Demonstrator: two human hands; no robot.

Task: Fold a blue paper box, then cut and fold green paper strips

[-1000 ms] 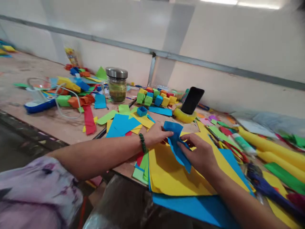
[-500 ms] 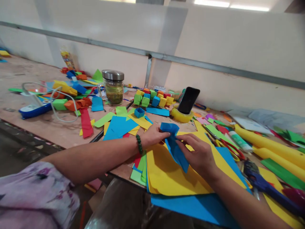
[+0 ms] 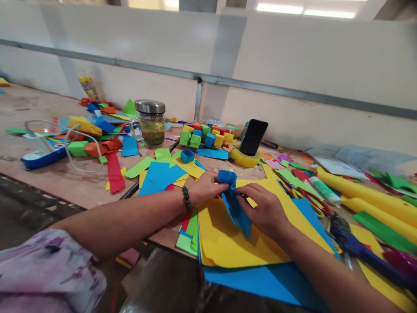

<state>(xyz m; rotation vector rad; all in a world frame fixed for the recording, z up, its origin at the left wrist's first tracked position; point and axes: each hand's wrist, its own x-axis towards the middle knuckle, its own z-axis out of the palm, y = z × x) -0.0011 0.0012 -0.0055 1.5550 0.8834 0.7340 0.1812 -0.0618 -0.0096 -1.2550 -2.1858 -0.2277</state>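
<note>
A strip of blue paper [image 3: 237,212], bent and creased near its upper end, is held between my two hands over the table. My left hand [image 3: 208,189] pinches its upper left side between thumb and fingers. On the other side, my right hand [image 3: 265,208] grips the strip's right edge with thumb and fingertips. Beneath them lies a stack of yellow sheets [image 3: 221,243], with a large blue sheet [image 3: 260,282] sticking out below it. A small open blue paper box [image 3: 187,156] stands beyond my left hand.
Folded paper cubes [image 3: 208,137] sit in a cluster at the back, between a lidded glass mug [image 3: 151,126] and a phone [image 3: 254,137] on a yellow tape roll [image 3: 246,157]. Scissors [image 3: 314,200], a glue stick [image 3: 324,190] and a blue-handled glue gun [image 3: 361,252] lie at right.
The blue strip's upper end is folded over a little more between my fingers. The view has tilted slightly, and both hands keep their hold.
</note>
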